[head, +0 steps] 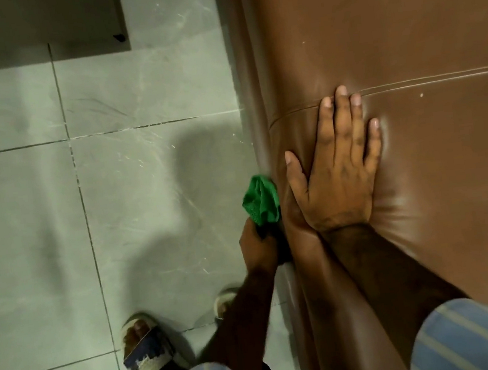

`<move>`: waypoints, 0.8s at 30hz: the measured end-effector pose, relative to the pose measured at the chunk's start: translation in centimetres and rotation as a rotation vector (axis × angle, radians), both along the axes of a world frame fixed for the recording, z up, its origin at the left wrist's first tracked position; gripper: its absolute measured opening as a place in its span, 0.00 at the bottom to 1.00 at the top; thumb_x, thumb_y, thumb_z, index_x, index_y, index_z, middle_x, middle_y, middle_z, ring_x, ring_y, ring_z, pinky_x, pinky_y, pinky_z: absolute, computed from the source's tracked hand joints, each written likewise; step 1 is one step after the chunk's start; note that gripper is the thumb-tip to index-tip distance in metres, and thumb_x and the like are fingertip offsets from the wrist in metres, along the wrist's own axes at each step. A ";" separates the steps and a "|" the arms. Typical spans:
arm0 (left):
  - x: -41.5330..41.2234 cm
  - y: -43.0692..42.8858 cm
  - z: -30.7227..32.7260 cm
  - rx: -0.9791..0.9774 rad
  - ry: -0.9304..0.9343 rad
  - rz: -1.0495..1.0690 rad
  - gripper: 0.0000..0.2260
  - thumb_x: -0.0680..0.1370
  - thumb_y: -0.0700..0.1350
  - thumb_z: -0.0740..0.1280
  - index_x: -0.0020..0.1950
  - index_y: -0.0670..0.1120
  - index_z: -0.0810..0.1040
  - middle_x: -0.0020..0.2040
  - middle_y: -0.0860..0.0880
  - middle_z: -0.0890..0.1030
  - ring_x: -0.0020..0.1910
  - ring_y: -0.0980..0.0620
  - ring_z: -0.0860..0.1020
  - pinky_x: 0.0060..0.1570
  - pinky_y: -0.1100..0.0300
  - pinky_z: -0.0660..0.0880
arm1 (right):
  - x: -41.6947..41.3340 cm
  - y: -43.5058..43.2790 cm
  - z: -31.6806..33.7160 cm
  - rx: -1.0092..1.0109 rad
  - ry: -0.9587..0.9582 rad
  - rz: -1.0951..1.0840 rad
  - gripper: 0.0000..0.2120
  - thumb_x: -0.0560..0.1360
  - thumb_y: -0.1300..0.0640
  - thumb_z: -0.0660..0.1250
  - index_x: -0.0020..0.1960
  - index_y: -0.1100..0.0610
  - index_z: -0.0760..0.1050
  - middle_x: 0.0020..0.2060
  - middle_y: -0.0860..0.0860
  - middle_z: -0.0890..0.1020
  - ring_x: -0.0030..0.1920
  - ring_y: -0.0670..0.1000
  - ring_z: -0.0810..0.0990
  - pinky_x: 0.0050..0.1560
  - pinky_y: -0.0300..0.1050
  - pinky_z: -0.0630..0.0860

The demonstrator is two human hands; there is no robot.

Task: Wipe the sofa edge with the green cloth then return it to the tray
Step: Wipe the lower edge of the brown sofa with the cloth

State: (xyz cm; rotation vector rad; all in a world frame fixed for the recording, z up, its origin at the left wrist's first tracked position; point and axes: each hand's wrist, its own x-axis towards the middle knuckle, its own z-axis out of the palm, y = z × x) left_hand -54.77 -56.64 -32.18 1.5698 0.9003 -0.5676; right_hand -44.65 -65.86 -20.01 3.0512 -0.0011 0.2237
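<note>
A brown leather sofa (388, 44) fills the right half of the view, its rounded front edge (259, 121) running down the middle. My left hand (258, 246) is closed around a bunched green cloth (261, 201) and holds it against the sofa edge, low on its side. My right hand (339, 167) lies flat on the sofa top, fingers spread, just below a seam. No tray is in view.
Grey tiled floor (115, 200) spreads to the left of the sofa. My two feet in sandals (146, 347) stand on it near the bottom. A dark piece of furniture (32, 26) occupies the top left corner.
</note>
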 end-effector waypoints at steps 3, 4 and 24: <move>4.4 0.8 -2.5 0.071 0.103 -0.116 0.09 0.77 0.45 0.69 0.56 0.47 0.82 0.53 0.43 0.86 0.50 0.43 0.84 0.53 0.52 0.81 | 0.0 0.1 0.0 0.003 -0.009 0.013 0.38 0.86 0.38 0.52 0.86 0.61 0.50 0.86 0.60 0.55 0.86 0.60 0.52 0.85 0.66 0.52; 6.9 1.0 -2.5 0.074 0.098 -0.105 0.10 0.77 0.46 0.68 0.57 0.47 0.82 0.55 0.44 0.86 0.51 0.43 0.83 0.53 0.55 0.78 | 0.0 0.1 -0.1 0.009 -0.010 0.015 0.38 0.86 0.38 0.52 0.86 0.61 0.49 0.86 0.60 0.54 0.86 0.60 0.52 0.85 0.66 0.52; -1.6 -0.1 1.1 0.044 -0.038 -0.022 0.14 0.76 0.49 0.63 0.58 0.48 0.81 0.55 0.44 0.86 0.54 0.43 0.83 0.57 0.47 0.80 | -0.2 0.4 0.4 0.002 -0.050 0.002 0.37 0.85 0.38 0.51 0.86 0.60 0.51 0.86 0.59 0.55 0.87 0.59 0.53 0.86 0.64 0.51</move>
